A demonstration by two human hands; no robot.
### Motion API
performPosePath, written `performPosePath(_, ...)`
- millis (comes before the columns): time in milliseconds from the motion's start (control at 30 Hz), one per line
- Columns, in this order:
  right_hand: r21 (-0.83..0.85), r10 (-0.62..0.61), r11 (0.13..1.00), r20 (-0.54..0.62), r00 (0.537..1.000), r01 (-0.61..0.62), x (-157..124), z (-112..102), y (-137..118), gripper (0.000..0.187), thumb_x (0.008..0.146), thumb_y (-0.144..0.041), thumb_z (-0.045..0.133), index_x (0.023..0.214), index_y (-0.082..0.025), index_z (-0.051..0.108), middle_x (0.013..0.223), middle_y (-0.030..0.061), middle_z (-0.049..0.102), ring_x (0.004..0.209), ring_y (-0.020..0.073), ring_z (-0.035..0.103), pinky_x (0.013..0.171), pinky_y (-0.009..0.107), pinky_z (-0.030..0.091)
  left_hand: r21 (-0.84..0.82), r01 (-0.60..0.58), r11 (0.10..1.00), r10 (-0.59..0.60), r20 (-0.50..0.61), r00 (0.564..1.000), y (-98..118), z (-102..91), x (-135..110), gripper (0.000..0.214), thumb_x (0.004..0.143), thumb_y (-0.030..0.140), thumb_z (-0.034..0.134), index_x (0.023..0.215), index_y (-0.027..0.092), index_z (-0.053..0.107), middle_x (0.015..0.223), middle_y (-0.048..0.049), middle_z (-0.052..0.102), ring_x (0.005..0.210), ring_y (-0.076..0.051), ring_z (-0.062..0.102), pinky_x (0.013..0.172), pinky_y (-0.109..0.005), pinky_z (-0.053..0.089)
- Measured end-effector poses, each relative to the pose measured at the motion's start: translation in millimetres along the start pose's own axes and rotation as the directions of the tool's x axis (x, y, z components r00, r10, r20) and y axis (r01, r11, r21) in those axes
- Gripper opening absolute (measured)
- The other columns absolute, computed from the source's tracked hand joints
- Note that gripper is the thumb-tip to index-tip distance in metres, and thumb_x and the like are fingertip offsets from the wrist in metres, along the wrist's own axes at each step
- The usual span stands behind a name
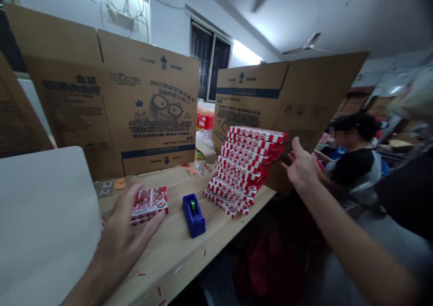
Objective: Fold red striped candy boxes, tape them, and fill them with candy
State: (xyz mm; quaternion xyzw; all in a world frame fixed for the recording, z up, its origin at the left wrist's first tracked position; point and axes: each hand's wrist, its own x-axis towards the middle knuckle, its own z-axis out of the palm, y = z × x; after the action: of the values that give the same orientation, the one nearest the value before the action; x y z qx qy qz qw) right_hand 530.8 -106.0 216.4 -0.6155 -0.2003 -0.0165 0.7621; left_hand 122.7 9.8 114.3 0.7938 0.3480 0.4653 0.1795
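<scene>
1. Left hand (123, 234): open, palm down, fingers spread apart, clamped on nothing. Fingertips at the near left edge of a single box (151, 203), thumb stretched out below its near side. Cannot tell whether touching it or just short of it.
2. Single box: red and white, lying flat on the wooden table (176, 256), lid up, just beyond the left fingertips.
3. Right hand (301, 167): raised in the air past the table's edge, open, fingers apart and pointing up and away, holding nothing.
4. Stack of boxes (244, 168): same red-and-white kind, just to the left of the right hand, near its fingertips yet apart from them. Leans over, with the upper boxes shifted toward that hand.
5. Blue tape dispenser (193, 215): between the two hands, just to the right of the left thumb, upright on the table, green roll on top.
6. White sheet (43, 224): to the left of the left hand, beside the wrist.
7. Brown cartons (135, 103): standing like a wall beyond both hands, printed in dark blue; small clear packets (195, 169) at their foot.
8. Another person (353, 161): beyond the right hand, in a dark top, well apart from the stack.
9. Red scraps (158, 290): scattered on the table's near edge, to the right of the left forearm.
</scene>
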Motion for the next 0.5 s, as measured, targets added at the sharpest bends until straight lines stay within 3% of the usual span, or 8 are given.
performPosePath(100,-0.143,0.295,0.949,0.089,0.951,-0.281,33.6,-4.4,-14.3,0.061,0.078,-0.078,0.04,0.093,-0.022,0.058,0.082,0.0064,0.061,0.083,0.0241,0.061,0.066,0.038,0.054,-0.137,-0.033,0.99,0.071,0.282,0.957,31.2,45.8,50.8,0.059,0.081,0.054,0.053,0.128,0.019,0.05,0.131,-0.0108,0.058,0.121,-0.032,0.053,0.105,-0.05,0.041)
performPosePath(200,-0.251,0.478,0.867,0.182,0.859,-0.429,42.8,1.7,-19.7,0.068,0.078,-0.082,0.03,0.082,-0.021,0.061,0.071,0.0075,0.062,0.071,0.0247,0.062,0.064,0.042,0.053,-0.267,0.026,0.963,0.087,0.402,0.912,46.8,88.8,67.8,0.054,0.079,0.053,0.056,0.12,0.018,0.056,0.128,-0.0125,0.061,0.119,-0.032,0.055,0.099,-0.047,0.045)
performPosePath(367,-0.354,0.542,0.815,0.188,0.819,-0.458,48.7,10.3,-26.6,0.057,0.079,-0.076,0.043,0.075,-0.02,0.057,0.065,0.006,0.06,0.063,0.0222,0.058,0.067,0.046,0.052,-0.457,0.205,0.866,0.063,0.505,0.861,49.2,140.1,79.5,0.057,0.073,0.054,0.068,0.117,0.018,0.058,0.127,-0.0128,0.06,0.123,-0.031,0.051,0.101,-0.044,0.041)
performPosePath(500,-0.321,0.571,0.803,0.177,0.801,-0.502,50.1,10.0,-26.1,0.051,0.078,-0.07,0.051,0.074,-0.02,0.054,0.064,0.0047,0.058,0.063,0.02,0.056,0.064,0.039,0.053,-0.618,0.396,0.679,0.014,0.55,0.835,66.9,174.8,133.7,0.061,0.073,0.062,0.064,0.113,0.016,0.057,0.13,-0.0145,0.057,0.127,-0.032,0.046,0.104,-0.045,0.036)
